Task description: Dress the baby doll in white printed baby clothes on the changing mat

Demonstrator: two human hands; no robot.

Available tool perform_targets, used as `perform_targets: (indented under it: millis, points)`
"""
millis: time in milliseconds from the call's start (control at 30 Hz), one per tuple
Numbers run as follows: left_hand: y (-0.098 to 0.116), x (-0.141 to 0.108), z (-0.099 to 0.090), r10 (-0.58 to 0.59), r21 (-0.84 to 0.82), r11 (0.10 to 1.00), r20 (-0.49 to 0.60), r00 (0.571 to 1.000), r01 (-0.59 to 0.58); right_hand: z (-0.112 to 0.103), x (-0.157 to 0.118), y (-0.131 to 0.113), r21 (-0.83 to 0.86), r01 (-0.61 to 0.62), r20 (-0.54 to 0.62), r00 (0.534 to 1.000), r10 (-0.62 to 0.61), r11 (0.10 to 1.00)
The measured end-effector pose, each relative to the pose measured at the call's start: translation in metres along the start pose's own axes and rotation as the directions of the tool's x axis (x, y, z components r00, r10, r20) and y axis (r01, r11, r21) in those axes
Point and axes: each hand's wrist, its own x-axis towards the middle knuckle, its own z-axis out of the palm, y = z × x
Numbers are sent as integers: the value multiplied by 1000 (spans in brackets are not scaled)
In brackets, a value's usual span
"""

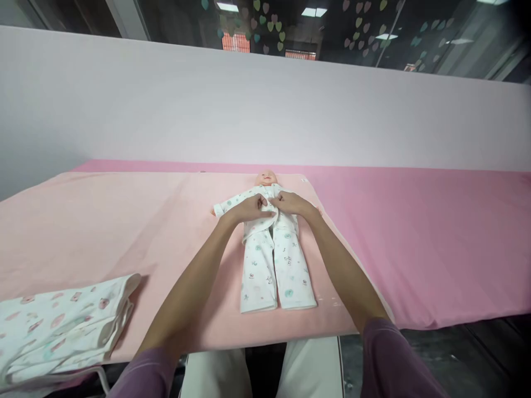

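Note:
A baby doll (266,177) lies on its back with its head at the far end. It wears a white printed top (257,225) and matching white trousers (258,276) with small green and dark figures. My left hand (251,209) is closed at the chest, its fingertips pinching the front of the top. Just beside it, my right hand (291,203) pinches the other side of the front. Both fingertips almost meet at the middle. Whether a fastening lies between them is too small to tell. One doll sleeve reaches out to the left; my right hand and forearm mostly cover the other.
A light pink mat (166,221) lies under the doll, on a darker pink cover (435,237). At the near left is a folded white printed cloth (62,320). A white wall (265,110) with windows above stands behind the table.

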Motion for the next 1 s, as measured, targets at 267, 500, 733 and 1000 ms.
perform_targets:
  millis: [267, 500, 733, 1000]
  points:
    - [-6, 0, 0, -5, 80, 997, 51, 999, 1, 12, 4, 5, -43, 34, -140, 989, -40, 998]
    - [0, -1, -1, -2, -142, 990, -49, 999, -5, 7, 7, 25, 363, 74, -56, 997, -57, 929]
    - [-5, 7, 4, -57, -258, 965, -52, 997, 42, 2, 5, 30, 518, 5, 38, 999, -29, 855]
    - [-14, 15, 0, -77, -370, 926, 6, 997, 74, 8, 7, 23, 569, -56, 24, 998, 51, 820]
